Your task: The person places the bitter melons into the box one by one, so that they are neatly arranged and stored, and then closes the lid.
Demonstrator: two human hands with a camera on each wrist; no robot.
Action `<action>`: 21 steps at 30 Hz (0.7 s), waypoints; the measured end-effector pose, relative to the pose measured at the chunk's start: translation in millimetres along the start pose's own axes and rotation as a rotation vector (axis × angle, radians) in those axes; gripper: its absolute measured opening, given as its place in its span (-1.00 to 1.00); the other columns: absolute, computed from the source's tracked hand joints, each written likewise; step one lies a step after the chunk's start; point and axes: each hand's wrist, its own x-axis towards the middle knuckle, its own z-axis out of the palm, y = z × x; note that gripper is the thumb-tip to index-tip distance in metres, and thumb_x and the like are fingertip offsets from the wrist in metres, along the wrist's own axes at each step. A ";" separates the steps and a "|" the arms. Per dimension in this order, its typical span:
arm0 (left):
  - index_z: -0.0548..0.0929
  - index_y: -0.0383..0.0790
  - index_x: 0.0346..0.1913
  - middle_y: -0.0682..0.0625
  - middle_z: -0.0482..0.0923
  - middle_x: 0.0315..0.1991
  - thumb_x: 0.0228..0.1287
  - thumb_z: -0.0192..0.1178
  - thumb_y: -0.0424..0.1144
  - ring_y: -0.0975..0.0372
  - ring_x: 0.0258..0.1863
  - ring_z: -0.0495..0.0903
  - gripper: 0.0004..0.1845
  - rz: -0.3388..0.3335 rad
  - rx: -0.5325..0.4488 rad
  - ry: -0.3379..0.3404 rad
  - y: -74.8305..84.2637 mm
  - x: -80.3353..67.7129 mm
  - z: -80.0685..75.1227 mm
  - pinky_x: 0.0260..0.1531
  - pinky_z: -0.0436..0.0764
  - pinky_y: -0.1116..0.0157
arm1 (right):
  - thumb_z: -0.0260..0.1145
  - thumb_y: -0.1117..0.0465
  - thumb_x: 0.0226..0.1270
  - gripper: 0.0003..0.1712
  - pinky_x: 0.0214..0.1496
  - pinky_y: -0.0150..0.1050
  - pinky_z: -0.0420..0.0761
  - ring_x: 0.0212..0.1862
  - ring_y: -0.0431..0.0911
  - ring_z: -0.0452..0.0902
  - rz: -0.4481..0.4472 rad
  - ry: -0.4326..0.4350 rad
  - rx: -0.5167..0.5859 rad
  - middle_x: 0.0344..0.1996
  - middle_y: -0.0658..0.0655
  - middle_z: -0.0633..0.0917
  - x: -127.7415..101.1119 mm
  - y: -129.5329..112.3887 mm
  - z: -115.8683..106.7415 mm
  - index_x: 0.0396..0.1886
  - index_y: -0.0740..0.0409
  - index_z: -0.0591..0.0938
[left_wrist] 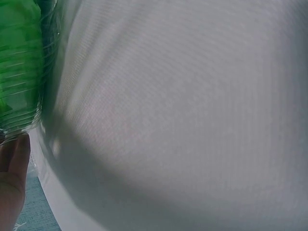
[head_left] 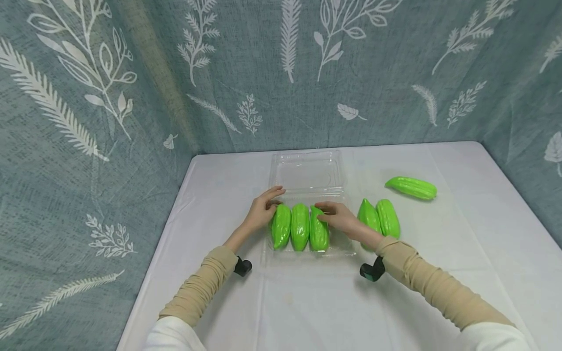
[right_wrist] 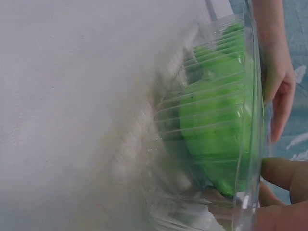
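Note:
A clear plastic clamshell tray (head_left: 307,253) lies on the white table with its lid (head_left: 307,170) open toward the back. Three glossy green gourds lie side by side in it: left (head_left: 281,226), middle (head_left: 300,226), right (head_left: 318,234). My left hand (head_left: 265,209) touches the tray's left edge and the left gourd with its fingers stretched out. The fingers of my right hand (head_left: 337,217) rest flat on the right gourd. The right wrist view shows a gourd (right_wrist: 216,130) through the ribbed tray wall (right_wrist: 192,120), and the left wrist view only a green blur (left_wrist: 17,62).
Two more green gourds (head_left: 378,218) lie together just right of the tray, behind my right forearm. Another gourd (head_left: 411,187) lies alone further back right. The white tablecloth (head_left: 395,302) is enclosed by leaf-patterned blue curtains (head_left: 131,97) at back and sides.

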 end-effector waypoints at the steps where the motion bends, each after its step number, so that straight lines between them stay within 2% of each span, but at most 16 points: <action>1: 0.39 -0.39 0.17 -0.25 0.19 0.28 0.11 -0.15 -0.68 -0.07 -0.05 0.53 -0.48 0.002 0.010 0.003 -4.4 0.9 0.8 -0.04 0.57 0.18 | 0.11 0.27 0.26 -0.50 0.24 -0.02 0.35 0.24 0.18 0.22 0.002 0.001 -0.001 0.22 0.29 0.35 0.5 0.4 0.3 0.21 0.26 0.35; 3: 0.40 -0.32 0.18 -0.20 0.20 0.28 0.12 -0.14 -0.66 0.00 -0.05 0.54 -0.47 -0.004 0.030 0.006 -13.9 3.3 2.8 -0.06 0.58 0.25 | 0.11 0.26 0.27 -0.50 0.25 -0.01 0.34 0.25 0.17 0.21 0.007 0.002 -0.007 0.22 0.28 0.35 1.3 1.7 0.7 0.21 0.26 0.35; 16: 0.41 -0.35 0.16 -0.22 0.21 0.27 0.10 -0.14 -0.67 0.01 -0.08 0.56 -0.48 0.008 0.024 0.017 -15.4 4.0 2.8 -0.08 0.59 0.28 | 0.10 0.23 0.29 -0.49 0.26 0.02 0.31 0.26 0.20 0.18 -0.013 -0.002 -0.015 0.24 0.28 0.31 -0.5 -1.2 1.5 0.22 0.25 0.34; 21: 0.40 -0.37 0.16 -0.25 0.20 0.27 0.10 -0.14 -0.69 -0.03 -0.08 0.55 -0.48 0.009 0.014 0.013 -12.4 3.1 2.5 -0.07 0.59 0.23 | 0.11 0.23 0.28 -0.49 0.27 0.01 0.30 0.26 0.20 0.18 -0.015 0.000 -0.023 0.24 0.28 0.31 -1.4 -1.8 2.2 0.22 0.24 0.35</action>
